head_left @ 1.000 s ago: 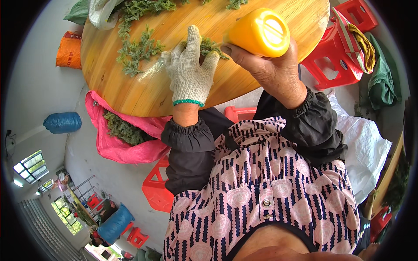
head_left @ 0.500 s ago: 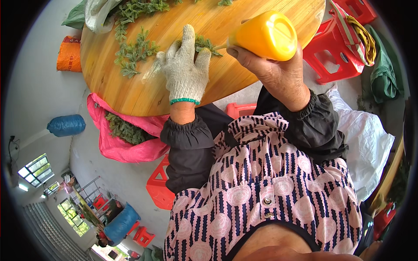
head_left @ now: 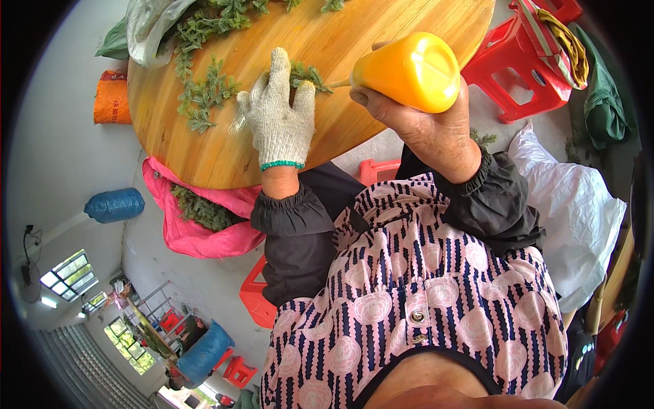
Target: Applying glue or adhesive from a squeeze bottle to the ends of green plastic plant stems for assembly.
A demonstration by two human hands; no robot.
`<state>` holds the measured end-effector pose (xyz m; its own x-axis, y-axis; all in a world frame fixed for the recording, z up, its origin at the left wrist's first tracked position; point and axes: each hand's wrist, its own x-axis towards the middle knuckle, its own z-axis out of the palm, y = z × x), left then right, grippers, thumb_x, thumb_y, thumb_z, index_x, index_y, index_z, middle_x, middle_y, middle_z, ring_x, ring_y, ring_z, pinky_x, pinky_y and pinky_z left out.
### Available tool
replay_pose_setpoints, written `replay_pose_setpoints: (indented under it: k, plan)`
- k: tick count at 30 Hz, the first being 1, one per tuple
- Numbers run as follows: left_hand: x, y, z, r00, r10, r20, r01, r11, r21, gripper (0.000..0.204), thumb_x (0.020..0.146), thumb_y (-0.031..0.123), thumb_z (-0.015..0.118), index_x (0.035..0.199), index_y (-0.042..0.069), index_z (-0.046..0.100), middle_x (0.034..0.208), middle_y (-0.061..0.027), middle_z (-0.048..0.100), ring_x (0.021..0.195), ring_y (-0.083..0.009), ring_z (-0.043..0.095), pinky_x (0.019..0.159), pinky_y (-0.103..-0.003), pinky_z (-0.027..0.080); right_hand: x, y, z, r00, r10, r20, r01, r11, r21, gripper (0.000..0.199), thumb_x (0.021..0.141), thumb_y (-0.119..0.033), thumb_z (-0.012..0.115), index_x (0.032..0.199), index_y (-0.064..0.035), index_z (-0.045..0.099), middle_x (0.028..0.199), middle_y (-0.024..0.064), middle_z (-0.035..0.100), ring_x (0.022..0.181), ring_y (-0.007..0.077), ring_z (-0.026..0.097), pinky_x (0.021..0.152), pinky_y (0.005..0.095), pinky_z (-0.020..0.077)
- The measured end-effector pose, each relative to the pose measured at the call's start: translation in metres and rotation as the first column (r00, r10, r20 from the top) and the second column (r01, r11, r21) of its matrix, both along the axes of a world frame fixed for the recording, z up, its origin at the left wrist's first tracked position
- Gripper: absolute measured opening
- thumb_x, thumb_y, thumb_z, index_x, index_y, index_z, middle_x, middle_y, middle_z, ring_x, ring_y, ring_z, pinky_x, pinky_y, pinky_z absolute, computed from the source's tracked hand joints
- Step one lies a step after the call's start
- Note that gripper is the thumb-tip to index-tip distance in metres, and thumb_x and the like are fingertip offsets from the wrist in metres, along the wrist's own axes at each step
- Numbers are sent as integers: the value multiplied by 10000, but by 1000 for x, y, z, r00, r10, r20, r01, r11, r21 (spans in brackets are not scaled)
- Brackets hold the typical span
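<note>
My left hand [head_left: 281,126], in a white knit glove with a green cuff, lies palm down over the wooden table [head_left: 197,153]. Its index finger points away from me and the thumb stands apart. Beneath the fingertips rests a small green artificial sprig [head_left: 315,76], partly hidden by the glove. My bare right hand [head_left: 429,126] grips a yellow squeeze bottle [head_left: 409,68], tilted with its base toward me. The bottle's thin nozzle reaches left to the sprig's tip; whether they touch I cannot tell.
Green sprigs [head_left: 208,92] lie left on the table. Below its edge sits a pink bag [head_left: 178,228] of greenery. Red stools [head_left: 507,71] stand at right, above a white sack [head_left: 562,198]. Farther left are an orange sack [head_left: 111,99] and a blue bundle [head_left: 114,200].
The whole view has shifted slightly. Both hands, the sprig and the bottle appear a little lower and farther left in the picture; the right hand's grip is unchanged.
</note>
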<state>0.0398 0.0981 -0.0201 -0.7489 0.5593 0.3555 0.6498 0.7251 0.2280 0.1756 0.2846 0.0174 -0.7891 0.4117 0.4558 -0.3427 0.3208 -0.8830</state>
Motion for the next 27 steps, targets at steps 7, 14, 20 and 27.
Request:
replay_pose_setpoints:
  k: [7,14,20,27]
  plan:
    - [0,1,-1,1000,18,-20,-18,1000,-1,665,932,190,709,1552,156,469,1350,-106,681,1217,-303,620,1140,-545,324,4,2,-8,1000,25,5,-25,997,-78,345,831,-9,825,1146,37,692,1055,91,753,929,153,729,843,305,590]
    - [1,1,15,992,-45,-115,49,998,35,611,872,103,722,1463,163,577,1121,-76,751,1058,-301,664,1068,-526,379,11,7,-15,1000,-27,-10,18,856,-517,352,900,-20,777,1227,32,658,1100,78,733,1013,167,702,928,310,546]
    - [-4,1,12,985,-88,-147,93,995,25,447,830,52,697,1269,136,709,826,-85,699,869,-323,654,998,-483,428,-17,30,-33,980,-132,-150,-16,697,-717,285,940,-128,771,1162,17,667,1103,81,707,1038,203,696,938,371,557]
    - [9,-25,15,999,-43,14,33,895,444,351,882,-60,618,1217,0,705,1229,-159,720,1029,-236,677,977,-379,507,-46,43,-49,968,-174,-182,-30,636,-771,314,938,-137,776,1185,12,653,1140,84,686,1081,208,683,966,386,563]
